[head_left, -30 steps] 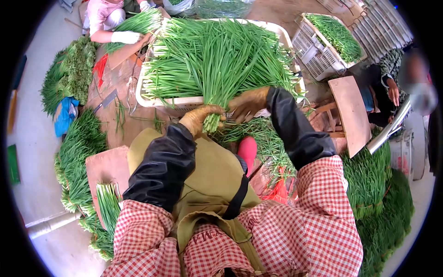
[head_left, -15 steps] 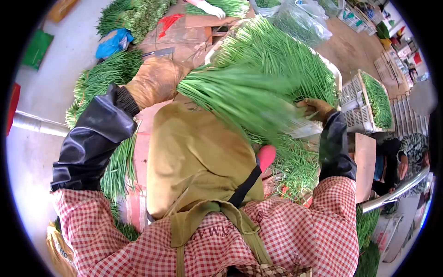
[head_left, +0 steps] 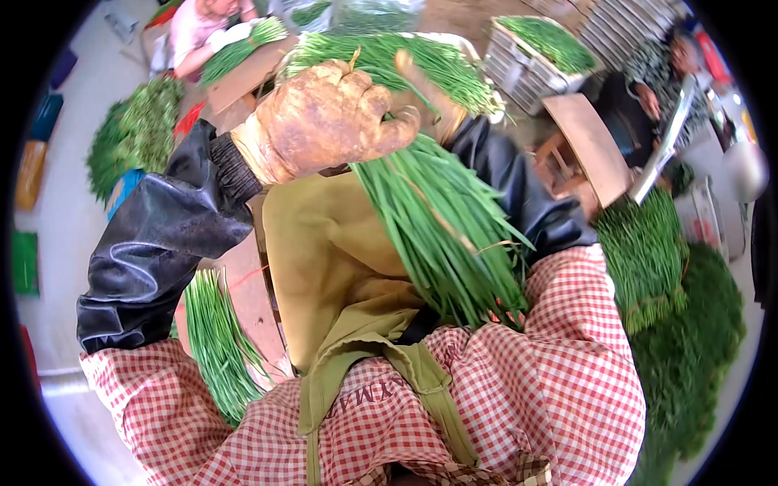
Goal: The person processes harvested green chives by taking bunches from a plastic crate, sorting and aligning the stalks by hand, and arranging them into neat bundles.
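My left hand (head_left: 320,121), in a stained tan glove, is raised in front of me with its fingers curled closed; what they pinch is too small to name. Just behind and beside it is my right hand (head_left: 433,101), also gloved and partly hidden, closed around a bunch of green stalks (head_left: 442,219). The leaves of the bunch hang down to the lower right, across my apron (head_left: 324,235) and near my right sleeve. A yellowish leaf lies along the bunch.
Beyond my hands stands a white crate (head_left: 486,81) of green stalks. A smaller bunch (head_left: 219,340) lies on a board at the left. Heaps (head_left: 648,267) of greens, a wooden stool (head_left: 587,146) and a full crate (head_left: 527,77) are at the right. Two people sit farther off.
The bunch has swung from pointing rightward over the crate to hanging toward my lap. My hands have come together, the right one moving left. The view has turned back toward its earlier direction.
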`<act>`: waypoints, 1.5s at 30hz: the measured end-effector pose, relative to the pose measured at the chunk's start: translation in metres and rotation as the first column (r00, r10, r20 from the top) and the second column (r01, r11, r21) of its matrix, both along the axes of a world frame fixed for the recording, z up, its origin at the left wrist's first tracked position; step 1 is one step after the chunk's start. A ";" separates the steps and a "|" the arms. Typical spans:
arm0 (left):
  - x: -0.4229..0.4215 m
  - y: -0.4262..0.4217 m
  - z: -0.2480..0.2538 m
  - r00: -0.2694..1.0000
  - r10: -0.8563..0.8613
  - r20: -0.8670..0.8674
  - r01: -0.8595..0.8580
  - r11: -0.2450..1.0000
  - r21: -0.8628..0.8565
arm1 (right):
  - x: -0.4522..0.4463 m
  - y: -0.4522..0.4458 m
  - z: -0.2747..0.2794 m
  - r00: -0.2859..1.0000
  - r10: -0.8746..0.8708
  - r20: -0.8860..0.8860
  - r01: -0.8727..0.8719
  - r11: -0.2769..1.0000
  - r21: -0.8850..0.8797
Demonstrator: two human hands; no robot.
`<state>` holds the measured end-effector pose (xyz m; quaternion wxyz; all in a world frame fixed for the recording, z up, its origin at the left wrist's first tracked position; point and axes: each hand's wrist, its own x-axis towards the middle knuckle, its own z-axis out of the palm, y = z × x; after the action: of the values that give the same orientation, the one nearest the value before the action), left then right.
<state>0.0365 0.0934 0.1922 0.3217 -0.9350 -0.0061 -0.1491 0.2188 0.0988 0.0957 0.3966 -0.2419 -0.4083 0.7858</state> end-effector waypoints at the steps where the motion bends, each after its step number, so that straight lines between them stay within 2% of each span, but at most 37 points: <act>1: -0.005 0.001 0.000 0.996 0.019 -0.088 -0.021 1.000 -0.017 | -0.013 -0.024 -0.002 0.986 -0.162 -0.032 0.162 0.987 -0.023; 4: -0.021 0.001 -0.019 0.988 0.073 -0.140 -0.074 0.997 -0.005 | -0.014 -0.051 -0.087 0.900 -0.332 -0.284 0.180 0.874 -0.452; 6: -0.029 0.008 -0.033 0.987 0.061 -0.148 -0.067 0.997 -0.035 | -0.008 -0.080 -0.117 0.865 -0.376 -0.333 0.128 0.806 -0.578; 9: -0.039 0.016 -0.043 0.985 0.055 -0.166 -0.054 0.999 0.008 | -0.012 -0.130 -0.116 0.897 -0.261 -0.355 0.025 0.835 -0.550; 12: -0.045 0.016 -0.036 0.979 0.068 -0.193 -0.068 0.998 0.007 | -0.024 -0.173 -0.085 0.907 -0.038 -0.420 -0.159 0.891 -0.425; 15: -0.041 0.015 -0.034 0.977 0.034 -0.210 -0.042 0.999 -0.033 | -0.030 -0.197 -0.057 0.863 0.145 -0.485 -0.308 0.910 -0.276; 18: -0.037 0.013 -0.031 0.984 0.006 -0.178 -0.013 0.999 -0.042 | -0.026 -0.198 -0.042 0.853 0.223 -0.471 -0.355 0.911 -0.211; 20: -0.033 0.014 -0.029 0.998 0.009 -0.066 -0.011 0.999 -0.034 | -0.009 -0.190 -0.036 0.906 0.226 -0.357 -0.329 0.908 -0.261; 22: -0.035 0.012 -0.032 0.994 0.085 -0.072 -0.087 0.996 -0.032 | 0.014 -0.173 -0.036 0.962 0.267 -0.052 -0.253 0.808 -0.532; 24: -0.039 -0.001 -0.033 0.940 0.339 0.018 -0.339 0.940 -0.032 | 0.030 -0.165 -0.023 0.955 0.112 0.273 0.008 0.915 -0.404; 25: -0.048 -0.007 -0.033 0.871 0.487 -0.063 -0.490 0.870 -0.057 | 0.040 -0.161 -0.026 0.891 0.106 0.441 0.077 0.923 -0.377; 26: -0.054 -0.019 -0.038 0.862 0.505 -0.048 -0.507 0.860 -0.055 | 0.060 -0.166 -0.062 0.790 0.082 0.607 0.107 0.957 -0.269; 27: -0.058 -0.034 -0.048 0.793 0.605 -0.066 -0.606 0.775 -0.177 | 0.082 -0.177 -0.120 0.663 0.037 0.748 0.116 0.982 -0.151; 28: -0.062 -0.045 -0.060 0.716 0.692 -0.096 -0.684 0.667 -0.296 | 0.095 -0.190 -0.171 0.482 0.205 0.852 -0.092 0.979 -0.183; 29: -0.070 -0.051 -0.075 0.705 0.702 -0.103 -0.671 0.614 -0.415 | 0.126 -0.217 -0.263 0.434 0.143 0.889 -0.445 0.893 0.073; 30: -0.077 -0.058 -0.083 0.692 0.716 -0.085 -0.676 0.604 -0.422 | 0.123 -0.234 -0.293 0.195 0.266 0.944 -0.568 0.815 -0.113; 31: -0.084 -0.064 -0.089 0.652 0.748 -0.127 -0.673 0.493 -0.551 | 0.114 -0.239 -0.303 0.023 0.336 0.941 -0.576 0.774 -0.262; 32: -0.094 -0.068 -0.091 0.619 0.765 -0.178 -0.650 0.372 -0.662 | 0.118 -0.240 -0.307 -0.075 0.370 0.926 -0.558 0.754 -0.347; 34: -0.119 -0.072 -0.091 0.620 0.773 -0.135 -0.588 0.344 -0.732 | 0.125 -0.237 -0.310 -0.188 0.379 0.906 -0.512 0.749 -0.420; 36: -0.140 -0.076 -0.094 0.622 0.776 -0.110 -0.519 0.303 -0.799 | 0.132 -0.221 -0.305 -0.240 0.369 0.898 -0.461 0.771 -0.440; 38: -0.151 -0.071 -0.106 0.562 0.825 -0.062 -0.476 0.261 -0.840 | 0.142 -0.192 -0.300 -0.265 0.320 0.909 -0.398 0.823 -0.406; 39: -0.154 -0.068 -0.110 0.594 0.804 -0.005 -0.411 0.298 -0.862 | 0.147 -0.175 -0.297 -0.265 0.285 0.921 -0.362 0.856 -0.369; 40: -0.152 -0.064 -0.113 0.595 0.804 -0.011 -0.404 0.286 -0.869 | 0.154 -0.153 -0.291 -0.256 0.248 0.934 -0.315 0.892 -0.323; 42: -0.140 -0.063 -0.126 0.676 0.729 0.109 -0.263 0.377 -0.888 | 0.166 -0.089 -0.277 -0.191 0.138 0.972 -0.168 0.971 -0.171; 43: -0.134 -0.068 -0.127 0.655 0.748 0.109 -0.270 0.366 -0.891 | 0.182 -0.068 -0.273 -0.152 0.083 0.985 -0.094 0.991 -0.098; 44: -0.134 -0.065 -0.134 0.670 0.726 0.153 -0.198 0.374 -0.906 | 0.190 -0.053 -0.267 -0.121 0.056 0.991 -0.015 0.998 -0.058; 45: -0.136 -0.064 -0.134 0.655 0.747 0.115 -0.227 0.339 -0.913 | 0.192 -0.040 -0.255 -0.106 0.037 0.994 0.040 0.999 -0.033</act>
<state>-0.0996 0.0298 0.0585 -0.1557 -0.8344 -0.4582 -0.2638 0.4108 0.0589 -0.1595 -0.0441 -0.7567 -0.5470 0.3553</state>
